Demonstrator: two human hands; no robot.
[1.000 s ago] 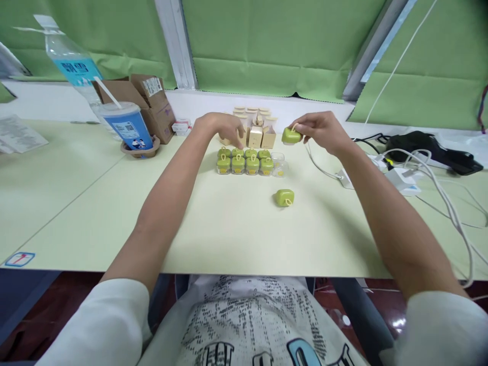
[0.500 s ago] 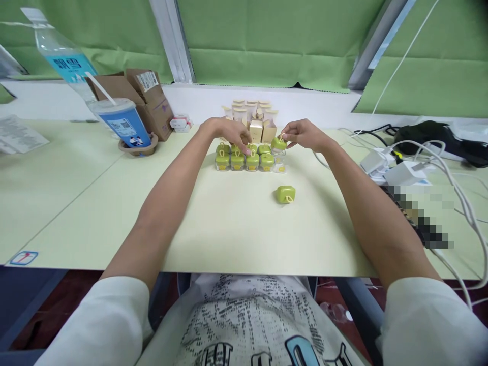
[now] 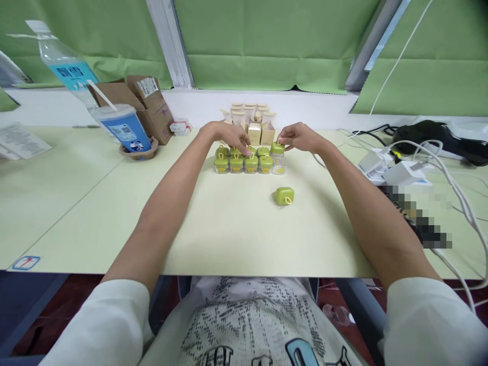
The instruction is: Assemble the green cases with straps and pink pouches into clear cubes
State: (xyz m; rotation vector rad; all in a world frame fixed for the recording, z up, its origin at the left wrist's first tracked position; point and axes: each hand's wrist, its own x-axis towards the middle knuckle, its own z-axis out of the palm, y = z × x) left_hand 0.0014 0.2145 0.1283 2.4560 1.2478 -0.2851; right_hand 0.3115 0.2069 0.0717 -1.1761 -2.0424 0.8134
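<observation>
Two rows of small clear jars with green lids (image 3: 250,163) stand on the pale table. At the right end of the back row, my right hand (image 3: 298,136) pinches a green lid with a loop (image 3: 277,148), which sits on its jar. In front of that, a clear jar (image 3: 279,168) has no lid. My left hand (image 3: 235,137) hovers over the middle of the back row, fingertips close to the lids; whether it grips one is hard to tell. One loose green lid (image 3: 284,195) lies nearer me, its loop towards me.
Small open cartons (image 3: 254,133) stand behind the jars. On the left are a blue cup (image 3: 127,131), a bottle (image 3: 72,73) and a cardboard box (image 3: 154,109). White chargers (image 3: 404,173) and cables lie at the right.
My right hand has lowered the green lid onto the back-row jar at the right end. My left hand has hardly moved. The view has shifted slightly.
</observation>
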